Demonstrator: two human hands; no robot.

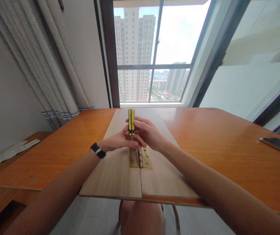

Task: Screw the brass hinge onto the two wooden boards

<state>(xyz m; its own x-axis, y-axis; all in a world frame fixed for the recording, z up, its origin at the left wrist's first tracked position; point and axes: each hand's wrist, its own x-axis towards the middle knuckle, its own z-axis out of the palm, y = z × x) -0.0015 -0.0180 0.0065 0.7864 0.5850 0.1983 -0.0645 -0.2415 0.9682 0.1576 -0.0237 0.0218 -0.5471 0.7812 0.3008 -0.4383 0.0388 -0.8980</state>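
We are holding the screwdriver (131, 131) nearly upright, handle up, its tip pointing down at the left leaf of the hinge (141, 160). Our right hand (151, 133) is gripping the handle; our left hand's (115, 141) fingers are pinching the shaft just below.

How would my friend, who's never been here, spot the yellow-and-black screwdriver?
Find the big, shiny orange-brown wooden table, then the two pale wooden boards side by side on it. Over their seam sits a gold-coloured metal hinge. The metal-shafted screwdriver points down at it, in the bare right hand; nothing beside it has a bright yellow handle.
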